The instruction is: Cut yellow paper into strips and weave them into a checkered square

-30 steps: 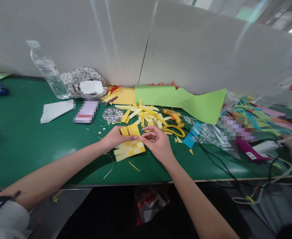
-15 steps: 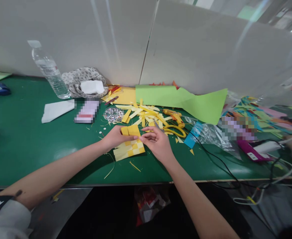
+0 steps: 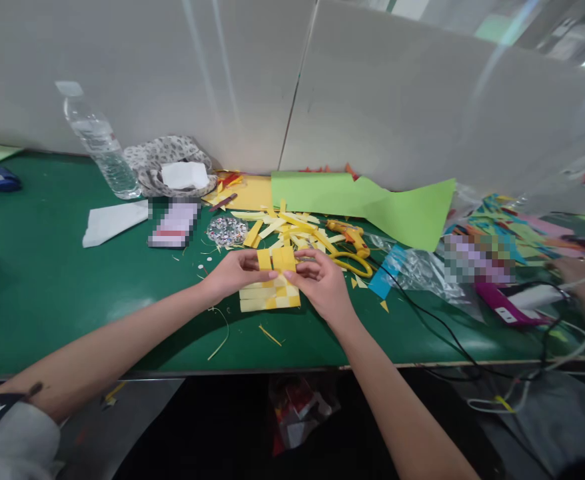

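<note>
A woven mat of dark and pale yellow paper strips [image 3: 270, 295] lies on the green table [image 3: 42, 287] in front of me. My left hand [image 3: 230, 273] pinches its upper left edge, and my right hand [image 3: 322, 283] grips its upper right edge. Both hands hold the dark yellow strip ends that stick up at the top. A heap of loose yellow strips [image 3: 282, 227] lies just behind the mat.
Yellow scissors [image 3: 353, 263] and a yellow glue gun [image 3: 347, 232] lie right of the strips. Green paper [image 3: 372, 203], a water bottle [image 3: 100, 143], a patterned pouch [image 3: 167, 170], white paper [image 3: 112, 221] and black cables [image 3: 447, 327] are around. Another person's hand [image 3: 582, 283] is at far right.
Both hands shifted the woven mat slightly right and squared it up. My right hand moved from beside the mat onto its upper right edge.
</note>
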A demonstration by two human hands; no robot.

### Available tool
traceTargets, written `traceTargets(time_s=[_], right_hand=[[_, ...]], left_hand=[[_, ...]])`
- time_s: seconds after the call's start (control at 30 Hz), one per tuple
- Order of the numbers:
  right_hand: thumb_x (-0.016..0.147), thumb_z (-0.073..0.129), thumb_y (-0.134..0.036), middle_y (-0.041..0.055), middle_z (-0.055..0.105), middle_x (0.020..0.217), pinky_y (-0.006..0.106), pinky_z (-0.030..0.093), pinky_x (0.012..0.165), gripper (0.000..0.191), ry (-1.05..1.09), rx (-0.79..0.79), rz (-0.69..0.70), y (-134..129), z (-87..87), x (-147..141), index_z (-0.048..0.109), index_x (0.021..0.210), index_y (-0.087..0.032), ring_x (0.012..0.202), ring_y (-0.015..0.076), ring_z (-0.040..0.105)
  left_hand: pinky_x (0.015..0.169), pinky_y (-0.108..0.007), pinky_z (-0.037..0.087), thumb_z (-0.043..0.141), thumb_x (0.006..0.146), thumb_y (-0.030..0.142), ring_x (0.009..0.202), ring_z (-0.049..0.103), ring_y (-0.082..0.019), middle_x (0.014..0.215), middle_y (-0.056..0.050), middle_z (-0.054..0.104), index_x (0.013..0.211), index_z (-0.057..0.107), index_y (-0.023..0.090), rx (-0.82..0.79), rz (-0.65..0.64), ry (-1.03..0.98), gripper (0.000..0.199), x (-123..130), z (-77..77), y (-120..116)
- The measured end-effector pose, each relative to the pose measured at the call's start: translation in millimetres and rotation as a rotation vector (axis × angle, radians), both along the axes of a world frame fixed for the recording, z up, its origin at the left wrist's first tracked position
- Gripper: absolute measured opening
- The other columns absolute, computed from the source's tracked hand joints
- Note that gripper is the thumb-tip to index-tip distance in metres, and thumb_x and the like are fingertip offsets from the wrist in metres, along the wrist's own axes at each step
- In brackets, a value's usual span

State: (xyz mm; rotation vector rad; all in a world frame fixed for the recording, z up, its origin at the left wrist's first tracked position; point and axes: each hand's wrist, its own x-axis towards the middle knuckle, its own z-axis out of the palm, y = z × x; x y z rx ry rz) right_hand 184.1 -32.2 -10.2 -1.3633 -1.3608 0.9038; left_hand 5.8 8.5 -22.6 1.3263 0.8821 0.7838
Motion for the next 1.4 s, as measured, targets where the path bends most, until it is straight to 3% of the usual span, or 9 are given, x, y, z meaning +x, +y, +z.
traceTargets(time_s=[0.23,0.73,0.9,1.13,1.4], right_hand=[[0.056,0.075,-0.031,-0.0009,0.066,0.068,0.033,0.052,0.066,0.043,0.037,-0.023,-0.027,1.9,-0.6,3.7,0.055,0.093,-0.022,0.063,0.0172,0.064],[0.058,0.075,-0.033,0.0049,0.071,0.084,0.037,0.054,0.07,0.048,0.074,-0.067,0.059,-0.9,-1.5,-0.5,0.052,0.099,-0.022,0.077,0.0229,0.068],[0.055,0.077,-0.034,0.0034,0.07,0.081,0.035,0.054,0.068,0.052,0.1,-0.064,0.02,-0.8,2.2,1.7,0.052,0.098,-0.022,0.074,0.0219,0.067],[0.058,0.075,-0.033,0.0025,0.065,0.084,0.033,0.052,0.062,0.048,-0.105,-0.04,0.033,-1.1,0.5,2.2,0.056,0.102,-0.023,0.07,0.0192,0.063],[0.058,0.074,-0.034,0.0029,0.064,0.087,0.034,0.051,0.063,0.042,-0.171,0.027,0.006,-0.3,1.3,4.8,0.059,0.097,-0.025,0.075,0.0208,0.061]], left_hand=[[0.067,-0.026,0.046,0.076,0.061,0.03,0.068,0.064,-0.014,0.072,-0.001,0.069,0.082,0.06,0.017,-0.004,0.078,0.013,0.029,-2.2,-7.2,5.4],[0.058,-0.023,0.042,0.073,0.066,0.031,0.058,0.059,-0.011,0.065,0.001,0.068,0.08,0.055,0.018,0.093,0.006,0.074,0.026,0.7,-2.1,0.3],[0.065,-0.026,0.046,0.073,0.066,0.033,0.064,0.062,-0.013,0.069,-0.001,0.069,0.084,0.06,0.019,0.101,-0.017,0.12,0.027,-1.8,-2.9,1.9],[0.062,-0.025,0.044,0.074,0.064,0.027,0.061,0.061,-0.012,0.067,0.0,0.068,0.086,0.059,0.018,0.083,-0.103,0.108,0.028,-1.0,-2.6,0.2],[0.064,-0.025,0.044,0.072,0.068,0.029,0.061,0.059,-0.011,0.066,0.002,0.066,0.09,0.059,0.019,0.114,-0.134,0.103,0.027,-4.8,-2.2,7.4]])
